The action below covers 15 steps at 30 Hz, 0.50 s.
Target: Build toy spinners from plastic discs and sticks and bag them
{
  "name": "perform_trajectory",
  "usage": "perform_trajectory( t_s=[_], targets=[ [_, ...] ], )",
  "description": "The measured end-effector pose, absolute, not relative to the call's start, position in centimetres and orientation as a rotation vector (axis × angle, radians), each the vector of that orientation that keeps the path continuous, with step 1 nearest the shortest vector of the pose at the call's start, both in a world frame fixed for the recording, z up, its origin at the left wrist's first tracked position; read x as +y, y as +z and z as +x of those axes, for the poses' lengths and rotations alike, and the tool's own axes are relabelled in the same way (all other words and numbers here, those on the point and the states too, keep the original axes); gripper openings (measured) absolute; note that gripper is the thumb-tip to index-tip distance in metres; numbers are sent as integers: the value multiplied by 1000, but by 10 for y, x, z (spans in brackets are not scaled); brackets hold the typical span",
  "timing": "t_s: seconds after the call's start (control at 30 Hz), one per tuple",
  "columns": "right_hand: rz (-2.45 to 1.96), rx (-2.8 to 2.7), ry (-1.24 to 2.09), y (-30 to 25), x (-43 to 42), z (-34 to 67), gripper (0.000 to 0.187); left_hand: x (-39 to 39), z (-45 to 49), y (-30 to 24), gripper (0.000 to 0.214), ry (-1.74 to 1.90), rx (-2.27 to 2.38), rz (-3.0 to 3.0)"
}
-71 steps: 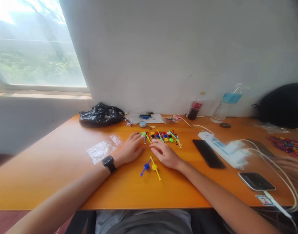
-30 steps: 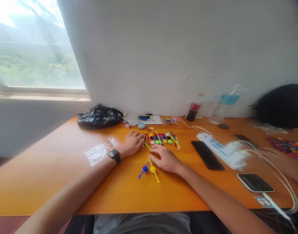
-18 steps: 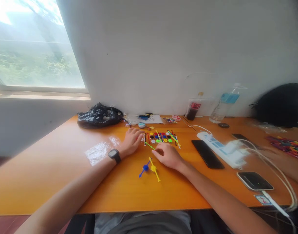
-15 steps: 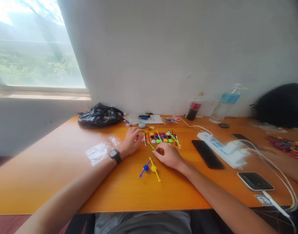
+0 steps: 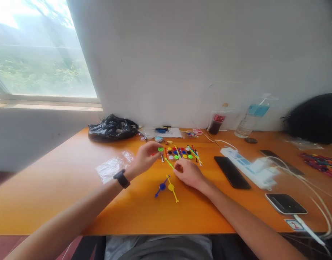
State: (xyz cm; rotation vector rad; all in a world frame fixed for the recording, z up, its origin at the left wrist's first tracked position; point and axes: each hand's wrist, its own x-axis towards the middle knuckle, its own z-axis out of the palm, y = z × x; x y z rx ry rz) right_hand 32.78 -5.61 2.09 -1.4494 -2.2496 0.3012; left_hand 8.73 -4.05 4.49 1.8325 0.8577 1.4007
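Between thumb and fingers my left hand point(image 5: 147, 157) pinches a green disc point(image 5: 160, 149), raised above the table. My right hand point(image 5: 188, 172) is closed on one end of a green arrow point(image 5: 169, 163), whose other end points up and left. Just beyond both hands lie several coloured discs point(image 5: 184, 156) in rows, with several loose arrows point(image 5: 195, 155) at their right. Nearer to me, a blue arrow with a blue disc at its middle point(image 5: 162, 186) rests beside a yellow arrow with a yellow disc point(image 5: 171, 187); their upper ends meet.
A clear plastic wrapper point(image 5: 111, 168) lies left of my left hand, with a black plastic bag point(image 5: 113, 129) behind. To the right are a black phone point(image 5: 232, 172), a white power strip point(image 5: 244, 164) with cables, and another phone point(image 5: 285, 203). Bottles point(image 5: 252, 117) stand by the wall.
My left hand has picked up the green disc from among the pieces and drawn back slightly, its wrist turning. My right hand keeps hold of the green arrow, nearly in place.
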Motion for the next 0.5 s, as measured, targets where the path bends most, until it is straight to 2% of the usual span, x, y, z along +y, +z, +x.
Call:
perform_trajectory(
  t_s=[0.33,0.5],
  targets=[
    [-1280,-2287,406,15,-53,331,9,-61,78,21,34,1308,1026,1648],
    [-1123,-2097,539,17,-51,329,11,-68,86,26,35,1296,1063,1551]
  ],
)
